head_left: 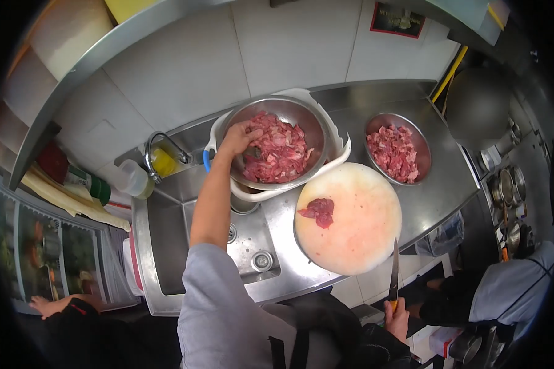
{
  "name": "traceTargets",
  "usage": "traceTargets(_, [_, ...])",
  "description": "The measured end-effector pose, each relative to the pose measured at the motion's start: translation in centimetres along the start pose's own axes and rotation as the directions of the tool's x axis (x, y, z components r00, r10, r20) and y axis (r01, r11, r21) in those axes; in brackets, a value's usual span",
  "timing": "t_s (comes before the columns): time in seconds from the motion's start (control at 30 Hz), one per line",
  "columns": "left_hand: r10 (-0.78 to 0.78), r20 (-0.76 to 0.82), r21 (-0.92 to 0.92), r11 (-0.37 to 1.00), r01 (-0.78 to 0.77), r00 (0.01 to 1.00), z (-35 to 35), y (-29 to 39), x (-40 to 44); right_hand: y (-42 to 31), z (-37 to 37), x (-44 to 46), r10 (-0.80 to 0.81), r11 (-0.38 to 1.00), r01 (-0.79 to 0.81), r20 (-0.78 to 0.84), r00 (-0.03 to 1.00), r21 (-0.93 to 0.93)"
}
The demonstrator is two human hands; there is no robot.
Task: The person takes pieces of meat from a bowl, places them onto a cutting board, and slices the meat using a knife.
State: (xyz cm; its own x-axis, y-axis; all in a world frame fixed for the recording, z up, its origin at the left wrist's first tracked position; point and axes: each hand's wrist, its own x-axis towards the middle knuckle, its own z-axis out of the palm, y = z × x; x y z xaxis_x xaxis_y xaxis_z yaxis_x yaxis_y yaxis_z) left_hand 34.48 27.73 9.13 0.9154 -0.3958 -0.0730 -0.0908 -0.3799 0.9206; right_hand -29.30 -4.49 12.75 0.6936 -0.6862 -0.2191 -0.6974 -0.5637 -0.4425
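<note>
Nearest the camera, the grey left sleeve (218, 286) slants forward. The steel worktop (449, 190) stretches ahead of both hands, its sink (169, 243) under and left of the left forearm. Beyond the sink, under the left hand, a white tub (337, 161) carries a big steel bowl (309, 112) of cut meat (284, 150). The round chopping board (363, 215) lies between the two hands, standing between the right hand and a smaller bowl (423, 146) of meat farther ahead. The knife (394, 270) rises from the right hand, long axis running almost straight away from the body, tip forward at the board's edge. On the board's left half, ahead and left of the right hand, a dark red piece (320, 212) lies sideways, narrow end leftward. The left hand (243, 136) reaches over the bowl's left rim, arm outstretched, fingers bent down onto the meat; whether they pinch any cannot be told. The right hand (397, 320), held low, is wrapped round the knife's handle.
</note>
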Motion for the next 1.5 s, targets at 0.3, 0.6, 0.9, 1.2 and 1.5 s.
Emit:
traceTargets(0.3, [0.249,-0.016,-0.185,0.951,-0.247,0.968,0.7,3.7,-2.0,-1.4,0.6,-0.4,-0.009,1.000,0.009,-0.003,1.000,0.008])
traceTargets(0.6, [0.244,-0.044,-0.232,0.941,-0.247,0.969,3.1,6.9,-4.0,-0.7,1.4,-1.3,-0.027,0.998,0.024,0.049,0.998,0.058])
traceTargets(0.9, [0.533,0.249,-0.069,0.843,-0.534,0.809,19.6,13.7,-10.9,4.6,3.5,-1.6,-0.090,0.986,0.081,0.055,0.994,0.142])
traceTargets(1.2, [0.678,0.432,0.308,0.509,-0.804,0.595,36.1,-0.2,-12.2,7.7,3.3,-7.1,0.117,0.970,-0.101,-0.061,0.991,0.221])
traceTargets(1.5, [0.225,0.715,0.113,0.897,-0.427,0.662,37.6,4.4,-12.3,10.6,3.9,-8.5,0.144,0.955,-0.128,-0.039,0.989,0.267])
